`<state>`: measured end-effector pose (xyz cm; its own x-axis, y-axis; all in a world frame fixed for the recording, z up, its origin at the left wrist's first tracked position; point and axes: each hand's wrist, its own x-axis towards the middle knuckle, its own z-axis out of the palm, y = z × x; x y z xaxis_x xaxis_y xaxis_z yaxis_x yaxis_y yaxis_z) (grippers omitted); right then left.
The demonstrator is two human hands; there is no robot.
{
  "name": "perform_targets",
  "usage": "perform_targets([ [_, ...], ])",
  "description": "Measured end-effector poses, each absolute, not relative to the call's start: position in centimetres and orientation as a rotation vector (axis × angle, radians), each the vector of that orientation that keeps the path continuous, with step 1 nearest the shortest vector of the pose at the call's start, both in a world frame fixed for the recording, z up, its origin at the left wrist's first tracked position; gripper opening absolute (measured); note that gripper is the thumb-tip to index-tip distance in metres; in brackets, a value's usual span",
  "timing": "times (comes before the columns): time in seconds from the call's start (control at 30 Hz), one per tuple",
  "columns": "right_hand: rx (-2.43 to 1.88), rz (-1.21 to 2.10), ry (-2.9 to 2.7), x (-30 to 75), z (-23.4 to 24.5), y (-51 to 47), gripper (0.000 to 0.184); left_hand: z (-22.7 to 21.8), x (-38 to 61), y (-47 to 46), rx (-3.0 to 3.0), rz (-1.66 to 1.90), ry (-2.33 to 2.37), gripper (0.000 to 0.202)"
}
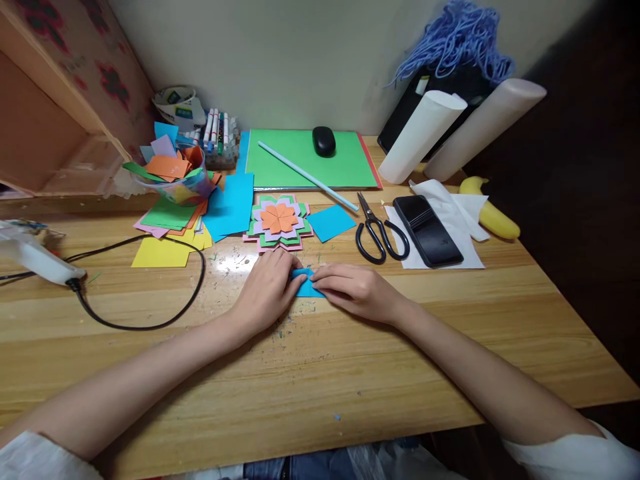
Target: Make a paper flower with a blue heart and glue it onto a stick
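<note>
A small piece of folded blue paper [311, 291] lies on the wooden table between my hands. My left hand [270, 283] has its thumb and fingers closed on the paper's left side. From the other side, my right hand [353, 288] pinches its right part with the fingertips together. The fingers cover much of the paper, so its full folded shape is hidden. Just beyond my left hand is a layered paper flower [279, 220] in orange, lilac, green and pink. Another blue paper square [331, 223] lies flat to its right.
Black-handled scissors [375, 233] and a phone [427, 230] on white tissue lie right, near a banana [495, 213]. A pale blue stick [305, 175] crosses green sheets [285, 163] with a mouse [324, 141]. Left are a cup of paper scraps [185, 190] and a black cable [150, 327].
</note>
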<state>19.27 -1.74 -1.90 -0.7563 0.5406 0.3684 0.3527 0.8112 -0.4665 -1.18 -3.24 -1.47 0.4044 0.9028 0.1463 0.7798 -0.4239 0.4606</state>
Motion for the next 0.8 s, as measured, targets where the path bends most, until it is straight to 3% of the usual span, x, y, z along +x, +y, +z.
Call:
perform_targets([
  [0.5,-0.736,0.238,-2.517,18.32,-0.91,-2.28,0.016,-1.35,-1.35,-3.16,2.150,0.716,1.419,0.008],
  [0.8,-0.753,0.228,-2.552,18.38,-0.98,-2.17,0.017,-2.15,-1.43,-3.68,2.511,0.796,1.336,0.015],
])
